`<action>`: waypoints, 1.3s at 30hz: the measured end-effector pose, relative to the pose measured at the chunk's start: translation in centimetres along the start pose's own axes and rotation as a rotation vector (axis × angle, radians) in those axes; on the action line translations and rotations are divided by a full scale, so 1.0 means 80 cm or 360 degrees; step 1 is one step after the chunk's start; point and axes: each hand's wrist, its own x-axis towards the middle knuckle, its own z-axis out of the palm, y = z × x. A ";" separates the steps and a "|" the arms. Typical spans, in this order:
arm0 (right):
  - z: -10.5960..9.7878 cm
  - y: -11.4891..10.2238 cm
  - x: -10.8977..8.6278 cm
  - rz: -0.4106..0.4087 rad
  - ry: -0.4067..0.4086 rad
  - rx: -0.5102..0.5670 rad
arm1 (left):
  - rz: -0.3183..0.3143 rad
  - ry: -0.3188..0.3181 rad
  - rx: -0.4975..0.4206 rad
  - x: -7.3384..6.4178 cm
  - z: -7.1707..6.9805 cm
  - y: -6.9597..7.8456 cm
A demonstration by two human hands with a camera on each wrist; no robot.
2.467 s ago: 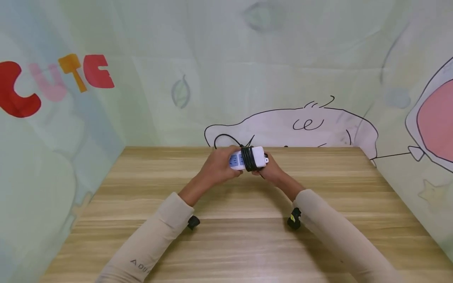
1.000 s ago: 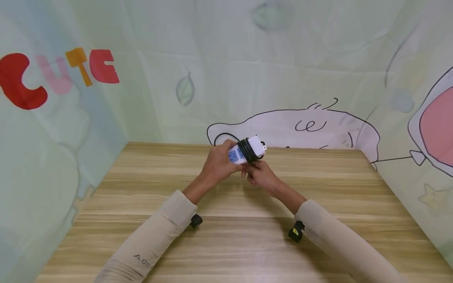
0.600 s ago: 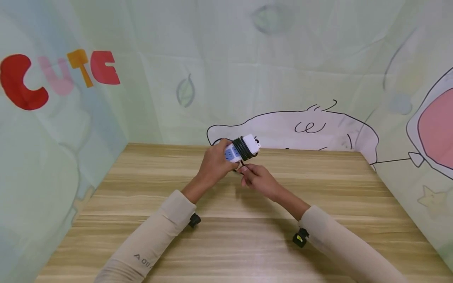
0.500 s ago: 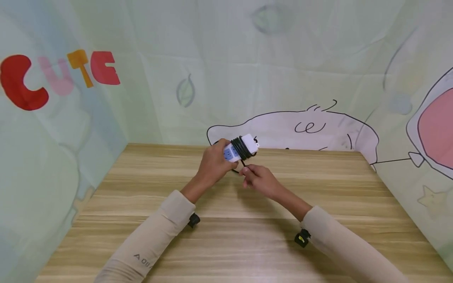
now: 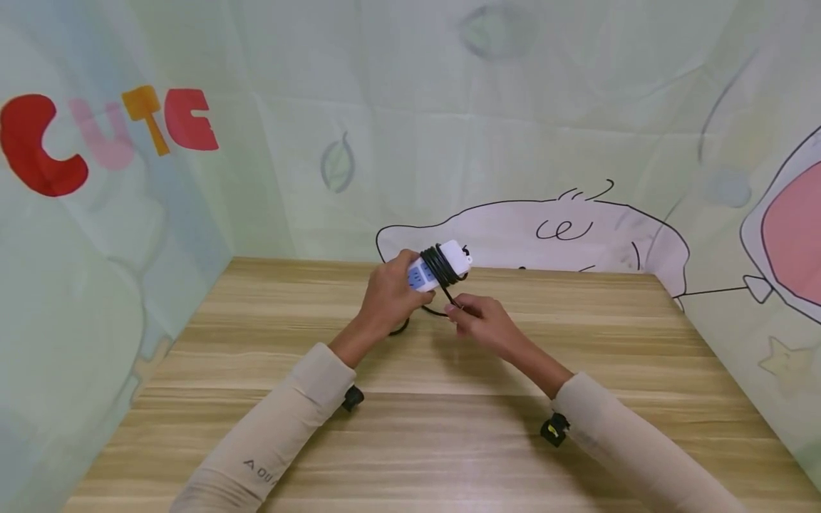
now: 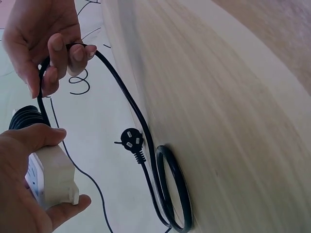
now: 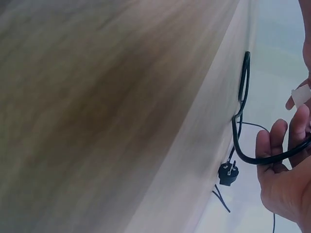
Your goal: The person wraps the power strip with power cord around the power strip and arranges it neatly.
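Note:
My left hand (image 5: pixel 388 296) grips a white power strip (image 5: pixel 454 255) with blue socket faces, tilted and raised above the table. Around its far part a black cord (image 5: pixel 439 265) is wound in several turns. A length of that cord runs down to my right hand (image 5: pixel 492 326), which pinches it between thumb and fingers. From there the cord sags back beneath my left hand. In the left wrist view, the black three-pin plug (image 6: pixel 131 140) hangs at the cord's end beside a loose loop (image 6: pixel 183 187) near the tabletop. The right wrist view also shows the plug (image 7: pixel 228 173).
A wood-grain table (image 5: pixel 410 442) lies under both hands. Printed cloth walls (image 5: pixel 282 164) with cartoon drawings and letters enclose its back and sides. Each sleeve carries a small black wrist camera (image 5: pixel 554 429) on its underside.
My right hand has left the strip's far end and moved down and right, drawing a length of cord away. The strip has tilted, and the loose loop has dropped from behind my left hand to below it.

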 end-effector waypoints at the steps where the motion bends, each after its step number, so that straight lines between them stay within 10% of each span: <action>1: 0.000 0.001 -0.001 -0.0005 0.0004 0.0013 | -0.0005 -0.0001 0.0000 0.000 0.000 0.001; 23: -0.009 0.007 -0.018 -0.0245 -0.0053 0.0073 | -0.0157 0.0021 -0.0001 0.006 -0.001 0.005; 32: -0.011 0.007 -0.024 -0.0356 -0.0222 0.0433 | -0.0143 -0.0008 -0.0007 0.008 -0.010 0.006; 39: -0.015 0.005 -0.019 -0.0535 -0.0144 0.0127 | -0.0081 -0.0029 0.0144 0.010 -0.018 0.005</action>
